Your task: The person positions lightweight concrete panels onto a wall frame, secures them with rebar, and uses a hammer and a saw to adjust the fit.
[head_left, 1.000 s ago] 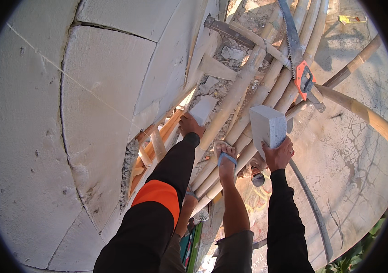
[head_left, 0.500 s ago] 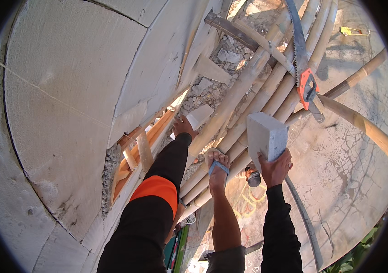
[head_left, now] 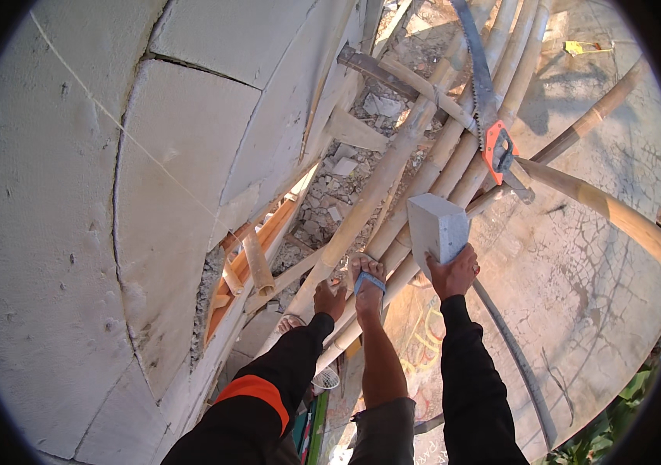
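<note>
While your right hand [head_left: 452, 273] grips the block [head_left: 439, 227], keep it steady. Left hand [head_left: 330, 300] is by a pole [head_left: 375, 186], grip unclear.

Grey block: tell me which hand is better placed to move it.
Probably the right hand: it grips the grey block, while the left hand is away from it, beside the sandalled foot.

Orange-handled saw [head_left: 485, 97], two o'clock; yellow object [head_left: 574, 48] farther out, same direction. Rubble [head_left: 383, 105], one o'clock. Grey curved strip [head_left: 515, 358], four o'clock; green leaves [head_left: 617, 418] beyond. White mesh basket [head_left: 326, 378], six o'clock.
</note>
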### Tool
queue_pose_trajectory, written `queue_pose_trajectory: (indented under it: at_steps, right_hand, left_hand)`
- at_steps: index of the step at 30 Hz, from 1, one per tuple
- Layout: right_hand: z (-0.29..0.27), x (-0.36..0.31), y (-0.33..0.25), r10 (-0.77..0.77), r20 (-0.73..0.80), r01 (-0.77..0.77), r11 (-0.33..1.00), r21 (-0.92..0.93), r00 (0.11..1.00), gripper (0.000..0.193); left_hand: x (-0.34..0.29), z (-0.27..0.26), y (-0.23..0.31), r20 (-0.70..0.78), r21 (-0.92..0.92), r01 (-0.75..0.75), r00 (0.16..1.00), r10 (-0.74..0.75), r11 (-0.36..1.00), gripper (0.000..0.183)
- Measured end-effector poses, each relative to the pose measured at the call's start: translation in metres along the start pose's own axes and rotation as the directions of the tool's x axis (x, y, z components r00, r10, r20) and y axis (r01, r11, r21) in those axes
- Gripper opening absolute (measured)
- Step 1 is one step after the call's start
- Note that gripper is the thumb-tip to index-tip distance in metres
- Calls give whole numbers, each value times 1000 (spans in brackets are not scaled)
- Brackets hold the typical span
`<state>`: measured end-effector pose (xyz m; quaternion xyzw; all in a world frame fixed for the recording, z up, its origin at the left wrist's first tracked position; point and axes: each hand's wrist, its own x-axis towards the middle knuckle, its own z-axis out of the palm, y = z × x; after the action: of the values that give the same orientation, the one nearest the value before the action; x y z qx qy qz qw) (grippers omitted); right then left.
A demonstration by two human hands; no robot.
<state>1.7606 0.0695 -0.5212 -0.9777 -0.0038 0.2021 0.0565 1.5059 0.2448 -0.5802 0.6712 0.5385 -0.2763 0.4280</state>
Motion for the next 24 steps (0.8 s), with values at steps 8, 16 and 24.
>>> queue_pose_trajectory:
  at_steps: [8,16,24]
  right_hand:
    - [-26,14,-5,-87,12,85,990,110,996,87]
    - [-12,146,-3,-388,565,19,836,549,728,101]
    - [15,216,-20,-406,672,40,871,489,619,88]
  left_hand:
    - [-107,-57,-130,169,74,103,979,-114,992,56]
    - [-121,-99,-127,138,109,202,967,-216,973,53]
    - [-137,-98,-116,97,-74,143,986,-136,987,46]
